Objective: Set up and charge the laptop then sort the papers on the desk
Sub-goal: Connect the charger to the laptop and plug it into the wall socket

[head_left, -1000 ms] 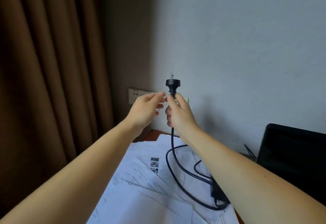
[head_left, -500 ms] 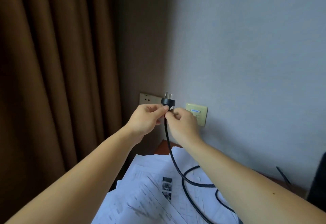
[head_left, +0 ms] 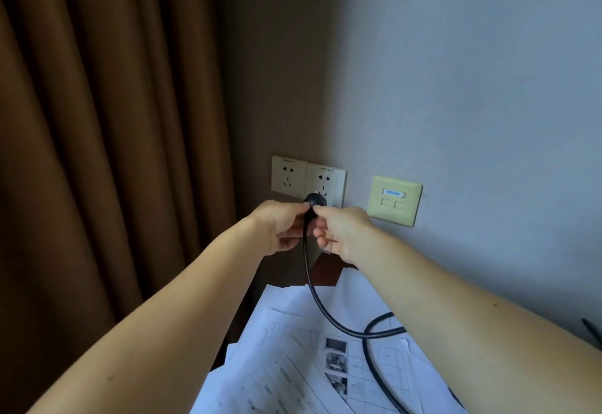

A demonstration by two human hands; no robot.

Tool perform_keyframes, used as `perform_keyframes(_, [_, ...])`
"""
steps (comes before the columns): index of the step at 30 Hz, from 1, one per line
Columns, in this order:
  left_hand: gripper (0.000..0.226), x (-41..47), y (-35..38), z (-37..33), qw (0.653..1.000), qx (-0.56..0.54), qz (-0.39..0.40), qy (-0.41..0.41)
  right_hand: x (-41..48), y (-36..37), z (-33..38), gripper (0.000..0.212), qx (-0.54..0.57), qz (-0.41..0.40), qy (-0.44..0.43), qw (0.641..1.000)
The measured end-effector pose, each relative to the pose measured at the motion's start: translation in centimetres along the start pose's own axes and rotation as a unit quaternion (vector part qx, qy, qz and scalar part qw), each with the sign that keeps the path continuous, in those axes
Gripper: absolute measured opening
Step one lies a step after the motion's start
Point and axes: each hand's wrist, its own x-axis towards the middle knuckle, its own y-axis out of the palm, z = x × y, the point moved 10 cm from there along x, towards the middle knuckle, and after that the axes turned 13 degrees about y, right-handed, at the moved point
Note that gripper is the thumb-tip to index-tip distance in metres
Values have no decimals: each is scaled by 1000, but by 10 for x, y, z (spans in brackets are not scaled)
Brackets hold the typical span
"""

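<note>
Just right of the brown curtain, my left hand pinches the black plug at the right-hand wall socket. My right hand pinches it from the other side. Its cable drops onto the near papers.

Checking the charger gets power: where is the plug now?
In the head view, centre: the plug sits at the right wall socket, pinched between left hand and right hand.

Nothing reads clearly. The blue label on the wall plate bears blurred white letters; print on the sockets and papers is too small.
</note>
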Motion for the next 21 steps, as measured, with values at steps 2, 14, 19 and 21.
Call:
perform_keyframes(2, [17,12,3,3,1000,1,-6,0,11,-1,-1,21,8,-3,6,1000])
perform_keyframes(14, [16,44,8,-3,999,33,-28,16,59,6,4,25,36,23,33,999])
perform_keyframes(19, [13,44,9,-6,998,42,-36,14,64,11,0,25,62,36,49,996])
perform_keyframes(21, [13,43,9,-6,998,36,-41,17,66,11,2,26,57,28,38,997])
